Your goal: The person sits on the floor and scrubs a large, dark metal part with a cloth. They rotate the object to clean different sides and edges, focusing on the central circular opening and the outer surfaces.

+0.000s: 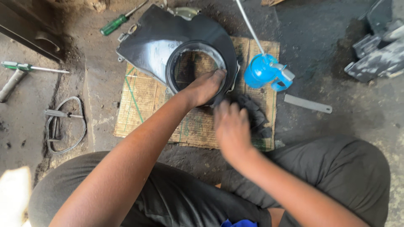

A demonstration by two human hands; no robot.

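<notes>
The fingers (219, 77) of the left hand (205, 88) are curled over the near rim of the round opening in a black cover (151, 42), pinching that rim and steadying the part, while the fingers (229, 110) of the right hand (232, 130) are spread and slightly bent, pressing down on a dark rag (254, 114); motion blur hides whether they have closed on the cloth or only rest on it. The cover lies flat on a sheet of worn cardboard (141, 98) spread over the concrete floor (328, 80), with its ring-shaped opening just beyond the person's knees. The step in hand looks like wiping or cleaning around the ring, one hand holding, the other working the cloth. The next move would seem to call for a firm hold on the rim so the cover does not slide on the cardboard, and for keeping the rag bunched under the palm. Counted: one cover, one rag, one cardboard sheet, one blue oil can (263, 70) with a long thin spout just right of the cover, one flat grey metal strip (307, 104) beside it, two green-handled screwdrivers (112, 25) (17, 66), one loop of wire (67, 124) at the left, and a heap of grey metal parts (378, 50) at the far right.
</notes>
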